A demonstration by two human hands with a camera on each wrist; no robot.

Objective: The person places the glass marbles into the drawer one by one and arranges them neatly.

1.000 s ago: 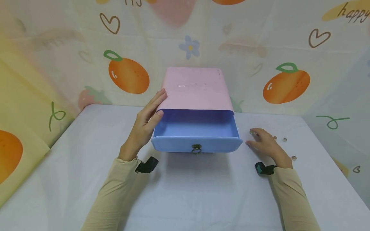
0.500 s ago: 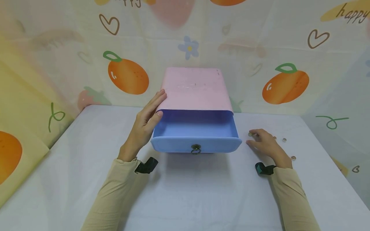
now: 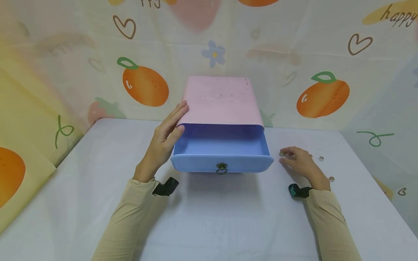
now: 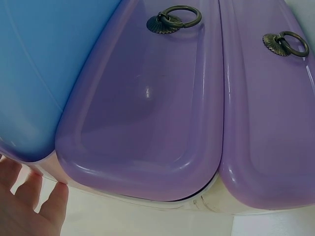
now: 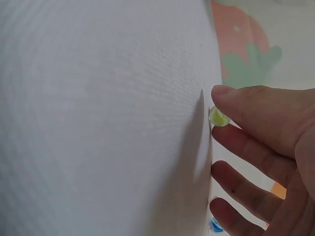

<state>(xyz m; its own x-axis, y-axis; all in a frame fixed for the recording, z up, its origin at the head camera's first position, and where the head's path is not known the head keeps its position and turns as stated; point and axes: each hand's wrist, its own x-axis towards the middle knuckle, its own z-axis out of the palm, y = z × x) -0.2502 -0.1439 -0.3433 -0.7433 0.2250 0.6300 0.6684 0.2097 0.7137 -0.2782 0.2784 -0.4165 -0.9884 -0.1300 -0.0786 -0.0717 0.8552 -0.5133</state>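
A small pink drawer cabinet [image 3: 222, 99] stands at the middle of the table, its blue top drawer [image 3: 222, 163] pulled out. My left hand [image 3: 160, 145] rests on the cabinet's left side with fairly straight fingers. In the left wrist view the fingertips [image 4: 56, 196] touch the cabinet's edge beside the blue drawer. To the right of the cabinet, my right hand [image 3: 298, 161] is low at the tabletop. Between its thumb and index finger it pinches a clear marble [image 5: 219, 116] with a yellow-green core; its other fingers are spread.
More marbles lie right of my right hand, one marble [image 3: 321, 158] farther back and another marble [image 3: 331, 178] near the wrist. A blue marble [image 5: 215, 225] shows below the fingers in the right wrist view. Two purple drawers [image 4: 142, 108] with ring pulls are shut beneath the blue one.
The yellow-green marble has moved slightly toward me and left, with the right index finger drawing in toward the thumb. The left hand and cabinet have stayed put.
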